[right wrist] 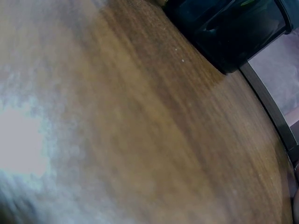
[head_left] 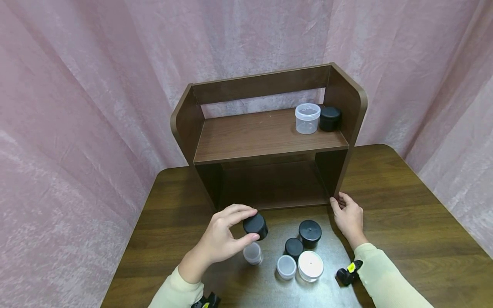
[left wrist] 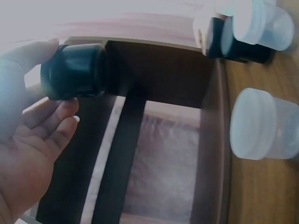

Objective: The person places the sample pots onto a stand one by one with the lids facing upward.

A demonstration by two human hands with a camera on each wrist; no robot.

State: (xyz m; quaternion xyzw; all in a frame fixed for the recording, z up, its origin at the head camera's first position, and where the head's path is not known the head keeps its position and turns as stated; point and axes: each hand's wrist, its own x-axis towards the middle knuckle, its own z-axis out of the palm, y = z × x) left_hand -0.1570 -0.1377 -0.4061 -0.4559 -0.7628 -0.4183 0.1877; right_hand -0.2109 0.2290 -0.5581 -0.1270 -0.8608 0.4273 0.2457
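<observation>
My left hand (head_left: 220,237) pinches a black screw-top jar (head_left: 256,226) between thumb and fingers, lifted in front of the shelf's lower opening. In the left wrist view the same black jar (left wrist: 74,71) lies sideways across the picture. Below it a small clear jar with a whitish lid (head_left: 252,253) stands on the table. My right hand (head_left: 348,216) touches the lower front corner of the brown wooden shelf (head_left: 269,132), thumb and fingers at its right side panel. Left of that hand stand a large black jar (head_left: 310,233), a smaller black jar (head_left: 294,247) and two white-lidded clear jars (head_left: 310,266).
On the upper shelf board, a clear jar (head_left: 307,119) and a black jar (head_left: 330,119) stand side by side near the right panel. The wooden table (head_left: 400,209) reaches out on both sides of the shelf. Pink curtains (head_left: 96,85) hang behind.
</observation>
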